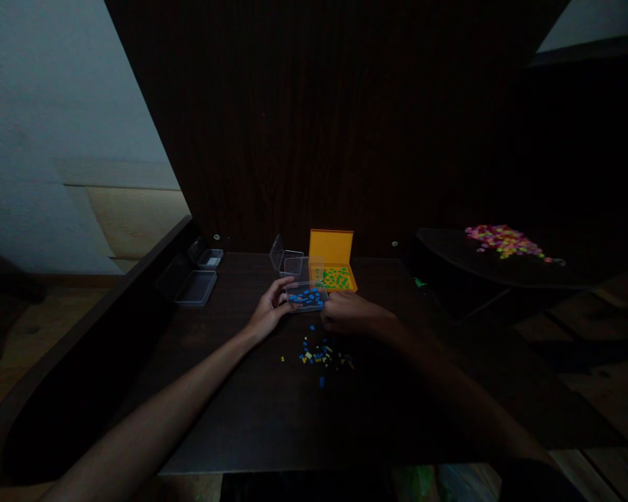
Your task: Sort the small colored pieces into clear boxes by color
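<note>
A clear plastic box (306, 305) with its lid up holds several small blue pieces (308, 295), which look like tiny building bricks. At its left end, my left hand (270, 307) grips the box between thumb and fingers. My right hand (342, 312) is closed at the box's right end, its fingers curled and whatever they hold hidden. Nearer to me lies a loose pile of small yellow, blue and pale pieces (317, 356) on the dark table. Just behind the hands stands an open yellow box (331, 244) with green pieces (337, 277) inside.
Another open clear box (293, 265) stands behind my left hand. Two more clear containers lie at the table's left side, a larger tray (196, 287) and a smaller box (211, 259). Colourful pieces (505, 240) are heaped on a dark surface at right. A dark panel (335, 125) rises behind the table.
</note>
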A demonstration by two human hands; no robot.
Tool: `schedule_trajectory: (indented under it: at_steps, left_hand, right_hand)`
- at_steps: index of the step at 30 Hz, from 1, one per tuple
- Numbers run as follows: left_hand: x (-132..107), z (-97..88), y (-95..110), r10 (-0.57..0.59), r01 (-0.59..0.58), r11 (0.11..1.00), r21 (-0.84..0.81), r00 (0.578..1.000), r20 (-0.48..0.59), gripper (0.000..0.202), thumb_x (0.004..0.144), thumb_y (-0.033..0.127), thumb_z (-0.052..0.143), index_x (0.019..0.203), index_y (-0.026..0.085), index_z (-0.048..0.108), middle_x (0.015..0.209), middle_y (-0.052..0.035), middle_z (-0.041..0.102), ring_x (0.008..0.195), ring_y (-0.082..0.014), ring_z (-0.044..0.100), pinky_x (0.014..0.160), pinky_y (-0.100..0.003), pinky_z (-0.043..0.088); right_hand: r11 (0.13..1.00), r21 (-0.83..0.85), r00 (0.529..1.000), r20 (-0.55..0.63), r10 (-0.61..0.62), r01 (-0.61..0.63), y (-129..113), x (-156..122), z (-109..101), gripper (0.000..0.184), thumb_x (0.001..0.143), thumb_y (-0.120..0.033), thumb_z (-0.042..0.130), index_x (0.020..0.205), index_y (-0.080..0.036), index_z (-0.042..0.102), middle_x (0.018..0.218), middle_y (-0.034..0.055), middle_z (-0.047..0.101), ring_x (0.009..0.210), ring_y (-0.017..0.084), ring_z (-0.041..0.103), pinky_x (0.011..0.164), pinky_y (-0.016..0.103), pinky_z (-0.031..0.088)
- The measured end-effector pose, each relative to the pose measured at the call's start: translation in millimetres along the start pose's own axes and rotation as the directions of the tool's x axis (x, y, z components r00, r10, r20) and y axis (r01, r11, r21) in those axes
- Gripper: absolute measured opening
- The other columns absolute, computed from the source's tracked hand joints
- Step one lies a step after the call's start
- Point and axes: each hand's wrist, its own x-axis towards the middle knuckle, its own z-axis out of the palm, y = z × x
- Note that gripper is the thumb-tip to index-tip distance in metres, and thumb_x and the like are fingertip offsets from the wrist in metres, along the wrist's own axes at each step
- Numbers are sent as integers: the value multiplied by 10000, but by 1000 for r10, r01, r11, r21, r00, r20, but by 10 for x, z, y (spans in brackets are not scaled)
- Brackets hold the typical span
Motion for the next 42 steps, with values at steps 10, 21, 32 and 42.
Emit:
schedule_trajectory:
  at_steps: [10,21,32,42]
  left_hand:
    - [-11,19,18,7,-6,1000,-8,999,53,580,621,138,720,1161,187,516,1215,-81,575,946,-166,617,856,-313,498]
    - [2,10,0,44,-41,999,-31,996,80,593,609,147,736,1159,176,516,1057,-48,619,921,-153,602,826,-274,481]
    - [0,15,0,40,-40,999,-5,997,71,579,607,154,731,1148,182,526,1123,-52,597,952,-168,600,855,-306,493]
    - [-4,-7,-2,31,-32,999,5,997,75,587,613,163,732,1162,186,525,1115,-53,609,990,-186,595,888,-320,479]
  right_hand:
    - [993,112,971,-239,-18,46,21,147,-362,228,861,-311,545,958,-196,716,717,26,643,676,135,535,610,230,308]
    - [997,-64,977,-212,21,-35,-42,562,-139,307,927,-319,445,1095,-174,656,937,114,675,836,202,605,680,268,353]
    - [999,-4,968,-248,-46,46,-2,467,-248,265,891,-290,492,990,-176,710,837,89,694,732,167,590,630,258,324]
    - [978,131,964,-232,-130,163,54,487,-198,206,803,-242,596,960,-197,720,771,43,674,662,130,549,580,230,298]
